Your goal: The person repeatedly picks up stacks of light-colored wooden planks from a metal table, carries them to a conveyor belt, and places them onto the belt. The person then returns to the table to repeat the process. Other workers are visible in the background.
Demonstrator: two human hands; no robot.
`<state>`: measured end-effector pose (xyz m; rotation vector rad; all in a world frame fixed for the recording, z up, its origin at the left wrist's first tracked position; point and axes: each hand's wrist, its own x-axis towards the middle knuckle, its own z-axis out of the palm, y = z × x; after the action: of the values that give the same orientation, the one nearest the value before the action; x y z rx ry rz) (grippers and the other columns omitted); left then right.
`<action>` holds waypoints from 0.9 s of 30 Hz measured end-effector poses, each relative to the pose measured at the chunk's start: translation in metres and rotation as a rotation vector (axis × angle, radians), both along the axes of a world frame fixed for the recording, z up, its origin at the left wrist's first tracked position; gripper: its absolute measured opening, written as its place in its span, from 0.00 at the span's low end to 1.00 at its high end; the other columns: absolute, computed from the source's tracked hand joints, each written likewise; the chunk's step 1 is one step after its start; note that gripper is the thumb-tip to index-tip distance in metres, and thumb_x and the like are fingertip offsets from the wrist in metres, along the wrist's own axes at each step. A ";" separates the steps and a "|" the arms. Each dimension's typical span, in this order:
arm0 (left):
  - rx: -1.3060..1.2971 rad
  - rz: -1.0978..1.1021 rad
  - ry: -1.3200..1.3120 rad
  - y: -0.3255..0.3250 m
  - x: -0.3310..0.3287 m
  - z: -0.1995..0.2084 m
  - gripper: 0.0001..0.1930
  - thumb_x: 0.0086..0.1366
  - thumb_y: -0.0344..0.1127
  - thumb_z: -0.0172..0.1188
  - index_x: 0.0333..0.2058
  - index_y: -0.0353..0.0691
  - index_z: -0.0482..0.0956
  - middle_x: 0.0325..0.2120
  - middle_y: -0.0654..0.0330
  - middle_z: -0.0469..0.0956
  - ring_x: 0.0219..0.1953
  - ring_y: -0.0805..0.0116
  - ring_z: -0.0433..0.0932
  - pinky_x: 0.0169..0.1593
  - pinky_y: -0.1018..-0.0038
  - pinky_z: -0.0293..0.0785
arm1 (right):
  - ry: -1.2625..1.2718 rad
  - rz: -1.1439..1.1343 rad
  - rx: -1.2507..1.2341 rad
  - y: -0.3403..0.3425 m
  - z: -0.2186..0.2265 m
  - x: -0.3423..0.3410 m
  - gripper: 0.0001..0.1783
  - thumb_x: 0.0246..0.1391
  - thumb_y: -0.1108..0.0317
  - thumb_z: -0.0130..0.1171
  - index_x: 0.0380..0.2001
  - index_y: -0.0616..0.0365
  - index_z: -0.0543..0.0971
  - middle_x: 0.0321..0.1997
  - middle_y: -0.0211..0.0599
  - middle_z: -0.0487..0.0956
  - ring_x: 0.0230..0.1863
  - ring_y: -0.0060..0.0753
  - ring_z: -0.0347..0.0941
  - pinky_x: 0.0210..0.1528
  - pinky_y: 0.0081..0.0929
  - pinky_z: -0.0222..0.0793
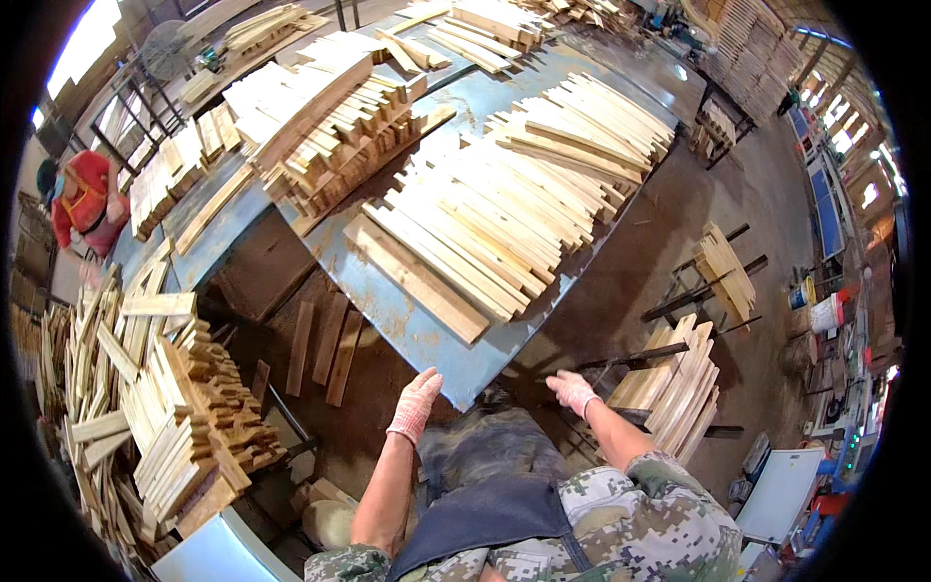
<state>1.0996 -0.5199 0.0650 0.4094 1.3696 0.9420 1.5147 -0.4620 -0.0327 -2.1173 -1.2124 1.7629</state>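
My left hand (417, 403), in a pale work glove, is at the near edge of the blue table (461, 373). Its fingers stretch forward with nothing seen in them; whether they touch the table I cannot tell. To the right of the table corner, my right hand (572, 391), gloved too, hangs free with fingers extended and no object in it. Ahead of both hands, a row of pale wooden strips (495, 218) lies side by side across the table. A wider, browner board (417, 276) lies at the near left end of that row.
A tall stack of wooden strips (330, 126) stands further left on the table. More piled strips (184, 417) rise at lower left. On my right, boards (669, 388) rest on a metal rack. A co-worker in red (87, 204) is at far left. Planks (330, 344) lie below the table.
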 end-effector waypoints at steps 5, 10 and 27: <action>-0.208 0.184 0.014 0.079 0.026 -0.066 0.42 0.71 0.51 0.66 0.74 0.30 0.64 0.71 0.47 0.70 0.72 0.54 0.69 0.71 0.61 0.65 | -0.148 -0.054 0.409 0.146 -0.003 0.016 0.51 0.63 0.52 0.69 0.77 0.73 0.57 0.71 0.59 0.75 0.71 0.44 0.71 0.70 0.33 0.65; -0.341 0.143 0.142 0.138 0.024 -0.142 0.44 0.69 0.51 0.65 0.74 0.29 0.62 0.71 0.44 0.69 0.72 0.52 0.68 0.73 0.63 0.61 | 0.048 -0.336 0.562 0.294 0.033 0.035 0.48 0.68 0.55 0.67 0.77 0.74 0.56 0.53 0.38 0.80 0.54 0.33 0.73 0.65 0.29 0.67; -0.212 0.509 0.147 0.247 0.075 -0.068 0.18 0.75 0.51 0.63 0.43 0.39 0.81 0.29 0.66 0.76 0.30 0.76 0.71 0.35 0.73 0.70 | 0.046 -0.639 0.543 0.445 -0.024 0.060 0.31 0.74 0.49 0.53 0.68 0.63 0.75 0.65 0.39 0.80 0.63 0.33 0.72 0.69 0.33 0.63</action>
<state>1.1748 -0.2725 -0.0033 -0.0407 1.7319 1.1784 1.5745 -0.0169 -0.0571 -1.8303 -0.7511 1.0526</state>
